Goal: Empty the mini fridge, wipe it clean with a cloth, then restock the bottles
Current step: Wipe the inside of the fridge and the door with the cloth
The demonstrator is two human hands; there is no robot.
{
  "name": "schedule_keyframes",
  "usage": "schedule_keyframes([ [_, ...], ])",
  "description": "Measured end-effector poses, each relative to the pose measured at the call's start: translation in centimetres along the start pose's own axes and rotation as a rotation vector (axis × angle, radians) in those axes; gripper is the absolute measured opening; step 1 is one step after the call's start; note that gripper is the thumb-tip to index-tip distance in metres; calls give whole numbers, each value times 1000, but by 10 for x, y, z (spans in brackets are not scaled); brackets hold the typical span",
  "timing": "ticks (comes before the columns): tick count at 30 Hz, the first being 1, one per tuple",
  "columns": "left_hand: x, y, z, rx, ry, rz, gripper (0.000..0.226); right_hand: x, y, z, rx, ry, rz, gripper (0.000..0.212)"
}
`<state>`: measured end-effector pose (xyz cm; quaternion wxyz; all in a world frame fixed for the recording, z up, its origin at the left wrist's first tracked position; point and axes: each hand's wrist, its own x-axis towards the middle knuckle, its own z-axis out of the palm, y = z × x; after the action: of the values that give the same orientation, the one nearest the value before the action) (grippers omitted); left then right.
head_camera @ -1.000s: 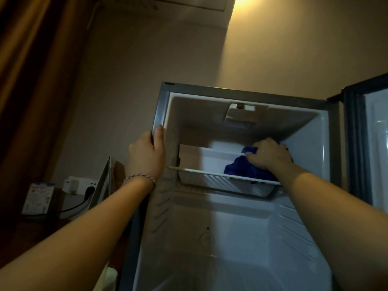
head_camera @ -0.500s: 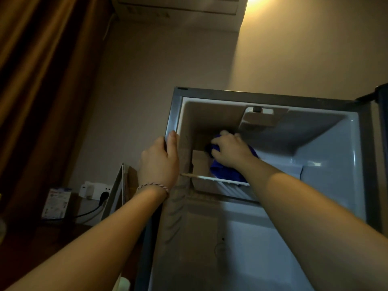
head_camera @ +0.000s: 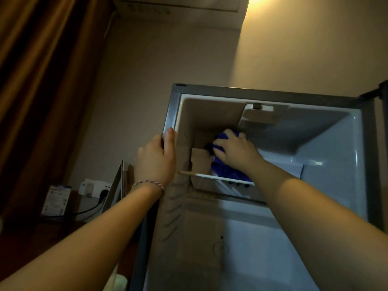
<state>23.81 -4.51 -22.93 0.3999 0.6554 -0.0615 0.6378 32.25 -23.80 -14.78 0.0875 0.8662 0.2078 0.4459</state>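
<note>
Fridge (head_camera: 331,164): door open; blue cloth (head_camera: 225,173) on upper tray (head_camera: 201,175).
Right hand (head_camera: 235,151): fingers curled, pressing cloth.
Left hand (head_camera: 156,159): gripping fridge's left edge.
Room: curtain (head_camera: 42,80) at left.

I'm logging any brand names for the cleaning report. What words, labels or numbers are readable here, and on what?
None can be read.
Printed card left of the wall socket: coloured print, too small and blurred.
Air conditioner above: stickers, blurred.
Mini fridge: no label visible.
</note>
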Motion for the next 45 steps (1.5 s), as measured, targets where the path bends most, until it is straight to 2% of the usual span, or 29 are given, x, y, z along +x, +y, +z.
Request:
schedule_keyframes([
  [11, -3, 5, -2, -22, -3, -16, 47, -41, 52, -6, 23, -100, 297, 47],
  [15, -5, 9, -3, -4, -13, -27, 47, -48, 42, -9, -87, -157, 181, 50],
  [19, -9, 9, -4, -22, -27, -47, 48, -63, 40, -25, 66, -259, 105, 33],
  [23, -17, 5, -5, 8, -22, -65, 45, -79, 52, -37, 149, -216, 93, 27],
  [28, -23, 9, -12, 58, -54, -89, 40, -87, 59, -45, 4, -222, 137, 30],
  [32, -27, 5, -9, 49, -49, -88, 44, -96, 74, -61, -271, -295, 158, 26],
  [37, -32, 9, -4, 41, -42, -154, 40, -105, 77, -68, -415, -387, 220, 41],
  [40, -48, 17, 0, 167, -14, -113, 51, -108, 79, -63, -317, -350, 224, 44],
  [42, -59, 25, 4, 239, -64, -69, 64, -109, 82, -59, -259, -313, 225, 42],
  [45, -73, 38, 18, 315, -160, 167, 61, -110, 80, -54, -87, -271, 272, 35],
])
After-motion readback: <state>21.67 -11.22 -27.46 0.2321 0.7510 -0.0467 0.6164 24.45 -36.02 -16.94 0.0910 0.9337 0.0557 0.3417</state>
